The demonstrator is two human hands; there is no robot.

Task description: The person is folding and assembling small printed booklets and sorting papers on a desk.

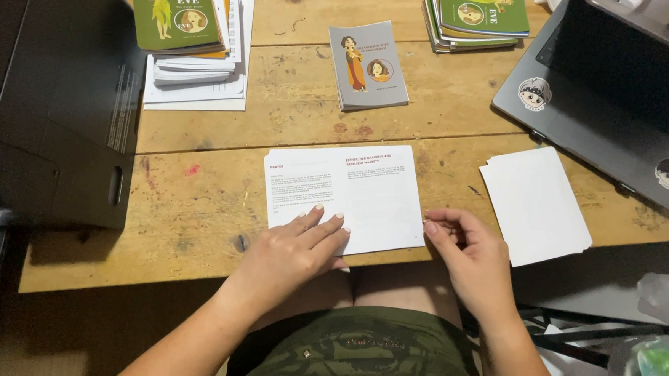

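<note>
A white printed sheet (365, 189) with red headings and two text columns lies flat on the wooden table (197, 196), near its front edge. My left hand (293, 251) rests flat on the sheet's lower middle, fingers together and pressing down. My right hand (468, 252) sits at the sheet's lower right corner, fingers curled, fingertips touching the paper's edge.
A stack of blank white sheets (536, 205) lies to the right. A grey booklet (368, 65) sits behind the sheet. Green booklets are stacked at back left (174, 10) and back right (481, 12). A black box (64, 97) stands left, a grey laptop (606, 95) right.
</note>
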